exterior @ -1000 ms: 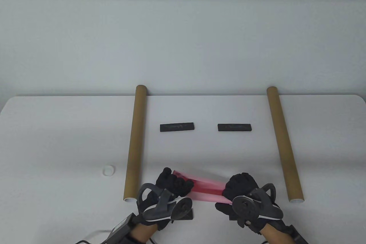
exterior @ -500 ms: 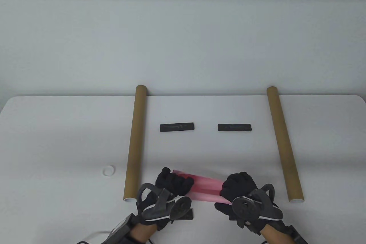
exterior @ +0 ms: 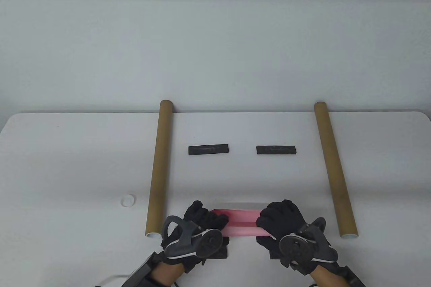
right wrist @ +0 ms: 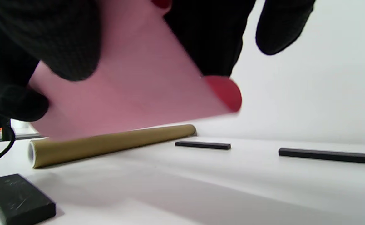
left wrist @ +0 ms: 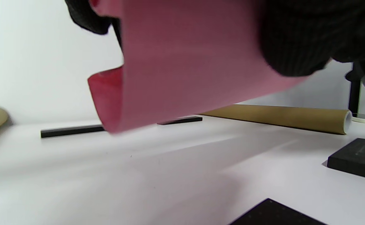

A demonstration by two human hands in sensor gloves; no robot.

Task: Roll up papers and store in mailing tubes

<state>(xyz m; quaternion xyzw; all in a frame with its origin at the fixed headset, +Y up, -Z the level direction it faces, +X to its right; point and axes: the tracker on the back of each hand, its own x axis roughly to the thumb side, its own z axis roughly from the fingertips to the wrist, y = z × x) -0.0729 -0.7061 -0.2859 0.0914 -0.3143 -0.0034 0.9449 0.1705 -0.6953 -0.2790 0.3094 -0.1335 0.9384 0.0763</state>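
Note:
A pink sheet rolled into a loose roll point(exterior: 241, 222) is held level just above the table's front edge. My left hand point(exterior: 206, 217) grips its left end and my right hand point(exterior: 276, 217) grips its right end. The roll fills the top of the left wrist view point(left wrist: 185, 68) and the right wrist view point(right wrist: 132, 93), with gloved fingers point(right wrist: 60, 40) wrapped around it. Two brown mailing tubes lie lengthwise on the table, one to the left point(exterior: 159, 169) and one to the right point(exterior: 335, 169), both apart from the hands.
Two black bars point(exterior: 208, 149) point(exterior: 276, 149) lie side by side between the tubes. A black block point(exterior: 223, 252) lies under my left hand. A small white cap point(exterior: 128, 200) sits left of the left tube. The table's far edge point(exterior: 235, 112) meets a white wall.
The roll was tilted, left end farther away; now it lies level across the front. Both hands have closed in toward each other and less of the roll shows between them.

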